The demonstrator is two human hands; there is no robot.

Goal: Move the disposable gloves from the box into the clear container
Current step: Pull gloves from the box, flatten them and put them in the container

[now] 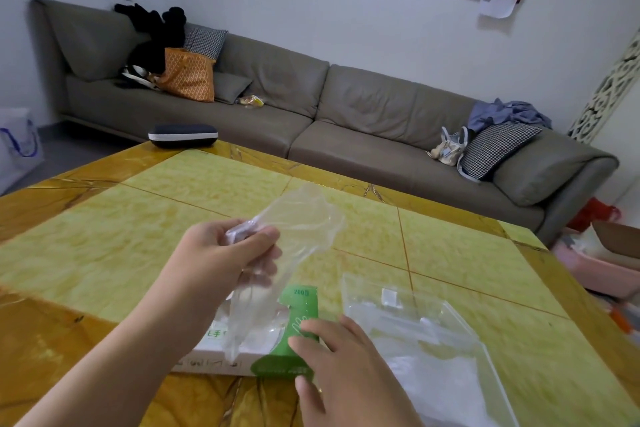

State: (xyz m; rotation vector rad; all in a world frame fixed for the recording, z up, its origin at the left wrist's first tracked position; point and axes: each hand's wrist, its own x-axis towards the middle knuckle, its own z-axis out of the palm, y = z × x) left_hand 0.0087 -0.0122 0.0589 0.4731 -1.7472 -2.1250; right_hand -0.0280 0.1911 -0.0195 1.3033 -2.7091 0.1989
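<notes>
A yellow-and-amber stone-patterned table [114,246] fills the near half of the scene; a grey sofa [363,114] runs along the far wall, and a dark case [183,135] lies at the table's far left edge. On the near right of the table an open clear container [460,350] is shown, with its hinged lid [377,298] raised on the far side and a pale layer, apparently gloves already transferred, seen through its floor. Just left of it, at near centre, the white-and-green glove box [294,333] lies flat.

Above the box a bunch of thin transparent disposable gloves [294,229] is held aloft, its lower end trailing down towards the box opening. It is gripped by the left hand [221,253], whose fingers and thumb are curled round the gathered middle of the film. The right hand [346,364] is laid on the green end of the box, fingers spread and nearly straight, holding nothing and apparently steadying the carton.

The step in hand is judged to be extraction: a bunch has been drawn up but not yet fully cleared from the box. The next move calls for the trailing end to be lifted free, the bunch carried rightward over the container's near rim, and the film lowered and released inside, without being snagged on the raised lid.
</notes>
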